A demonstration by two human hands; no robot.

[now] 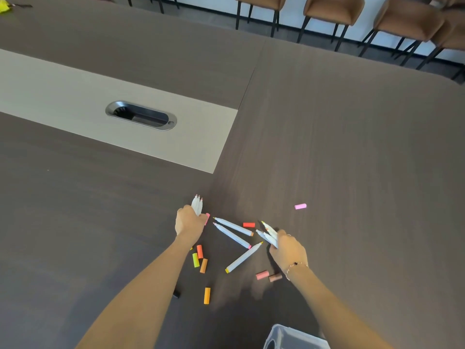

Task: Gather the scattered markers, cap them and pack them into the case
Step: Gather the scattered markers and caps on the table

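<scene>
My left hand (189, 222) grips a small bunch of uncapped white markers (197, 204), tips pointing away from me. My right hand (286, 249) holds another bunch of uncapped markers (268, 234), tips fanned up and left. Between the hands three uncapped white markers lie loose on the dark table: two side by side (232, 229) and one slanted below them (242, 258). Loose caps are scattered around: red (248, 224), pink (300, 206), orange and yellow ones (200, 258), another orange (206, 295), salmon and brown (268, 276). The clear plastic case (294, 337) sits at the bottom edge.
A grey cable grommet (141, 115) is set in the table's light centre strip. Brown chairs (334, 8) line the wall beyond the far edge. A black cap (176, 294) lies half hidden by my left forearm. A yellow object (5, 7) sits at the far left corner.
</scene>
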